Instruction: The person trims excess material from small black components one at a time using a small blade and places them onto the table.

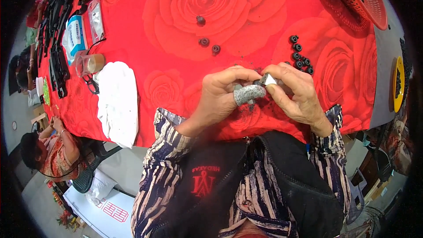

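Note:
Both of my hands meet over the red tablecloth in front of my chest. My left hand, a speckled grey sleeve on its thumb, pinches a small black part that is mostly covered by fingers. Between my right hand's thumb and fingers sits a small pale, shiny, pointed piece that looks like a blade, pressed close to the black part. Dark crumbs lie on the cloth below. To the right of my hands is a cluster of small round black parts; farther off, three similar parts lie apart.
A red basket holding black pieces stands at the far right, with a yellow tray nearer. On the left are a white cloth, a cup of brown drink, eyeglasses, a blue-white packet and long black parts. Another person sits there.

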`<state>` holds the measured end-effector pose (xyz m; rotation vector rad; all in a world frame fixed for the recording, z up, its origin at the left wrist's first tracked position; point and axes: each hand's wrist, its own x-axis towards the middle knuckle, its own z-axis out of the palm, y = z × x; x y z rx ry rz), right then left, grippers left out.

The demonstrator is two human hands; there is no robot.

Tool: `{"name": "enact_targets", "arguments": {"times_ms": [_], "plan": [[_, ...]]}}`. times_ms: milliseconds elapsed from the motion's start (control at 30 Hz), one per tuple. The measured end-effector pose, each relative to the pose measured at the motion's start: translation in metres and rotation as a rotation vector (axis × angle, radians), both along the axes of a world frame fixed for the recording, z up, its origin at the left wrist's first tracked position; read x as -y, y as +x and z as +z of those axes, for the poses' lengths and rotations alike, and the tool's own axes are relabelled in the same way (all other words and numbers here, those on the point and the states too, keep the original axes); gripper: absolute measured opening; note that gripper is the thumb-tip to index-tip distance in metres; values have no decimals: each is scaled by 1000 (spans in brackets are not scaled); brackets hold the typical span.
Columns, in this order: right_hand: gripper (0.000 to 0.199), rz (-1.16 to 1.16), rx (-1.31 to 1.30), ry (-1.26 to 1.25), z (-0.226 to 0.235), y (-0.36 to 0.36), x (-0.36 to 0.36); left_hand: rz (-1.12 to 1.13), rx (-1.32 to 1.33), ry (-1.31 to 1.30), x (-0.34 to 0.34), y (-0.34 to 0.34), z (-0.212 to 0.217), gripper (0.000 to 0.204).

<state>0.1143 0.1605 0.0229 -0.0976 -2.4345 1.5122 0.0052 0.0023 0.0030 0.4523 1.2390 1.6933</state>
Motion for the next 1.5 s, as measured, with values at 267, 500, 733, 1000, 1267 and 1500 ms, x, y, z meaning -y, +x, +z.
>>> {"name": "enact_targets", "arguments": {"times_ms": [267, 500, 733, 1000, 1267, 1500], "plan": [[24, 9, -6, -14, -3, 0, 0, -11, -38, 17, 0, 0, 0, 22], [24, 31, 40, -22, -1, 2, -3, -27, -12, 10, 0, 1, 0, 22], [23, 9, -12, 13, -1, 2, -2, -29, 8, -47, 0, 1, 1, 20], [23, -4, 19, -26, -1, 2, -2, -9, -2, 19, -1, -1, 1, 23], [23, 1, 2, -2, -5, 0, 0, -4, 32, 13, -1, -2, 1, 23], [24, -1, 1, 2, -2, -2, 0, -18, -27, 20, 1, -3, 1, 22]]}}
